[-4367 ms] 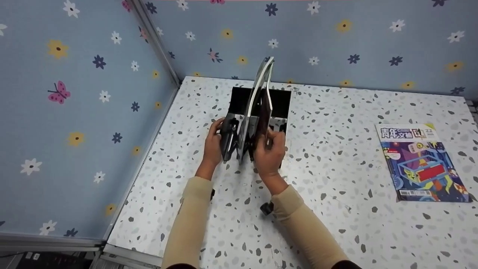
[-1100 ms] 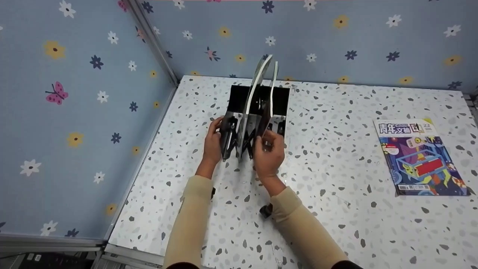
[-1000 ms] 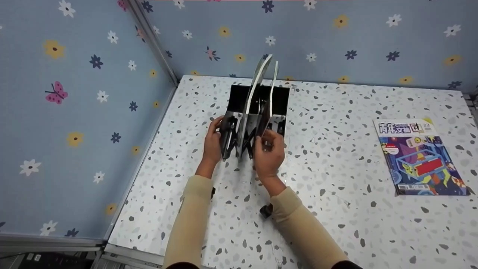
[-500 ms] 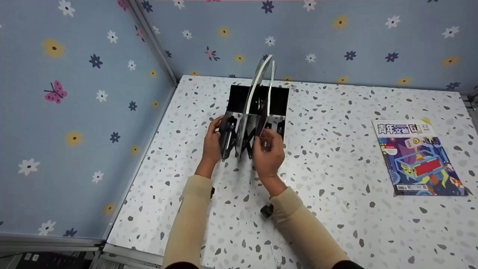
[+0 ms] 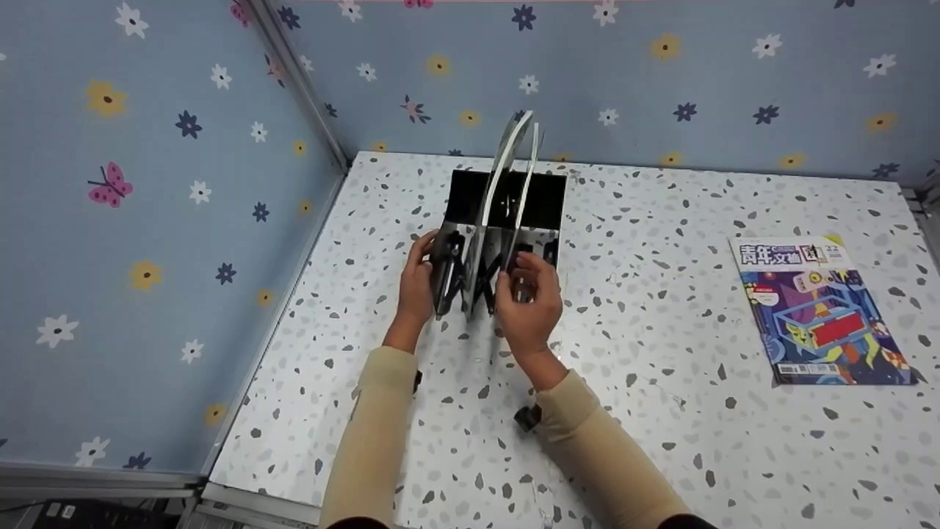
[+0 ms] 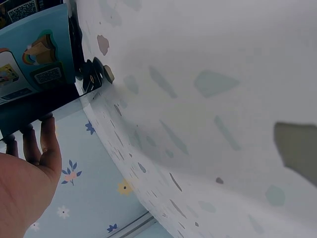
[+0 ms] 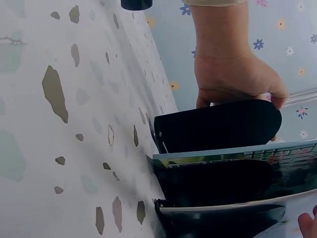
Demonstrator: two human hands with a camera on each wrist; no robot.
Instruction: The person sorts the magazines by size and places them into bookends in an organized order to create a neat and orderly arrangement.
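A black book rack [image 5: 545, 198] with divider plates stands on the table, two magazines upright in it. Its left outer plate [image 7: 213, 126] is in the grip of my left hand [image 5: 416, 286], whose fingers [image 6: 47, 136] reach the plate's edge in the left wrist view. The left magazine [image 5: 493, 184] bows to the right at its top. My right hand [image 5: 530, 303], fingers curled, holds the thinner right magazine [image 5: 524, 192] by its near edge. Only its fingertips [image 7: 307, 225] appear in the right wrist view, at the lower right.
A third magazine [image 5: 815, 316] with a colourful cover lies flat on the right of the speckled table [image 5: 661, 353]. Flowered walls [image 5: 609, 81] border the table at the back and left, joined by a metal corner post [image 5: 308, 81].
The right magazine has come closer to the left one, its near part shifting left and its cover no longer splayed. My right hand stays at its edge; the left has hardly moved.
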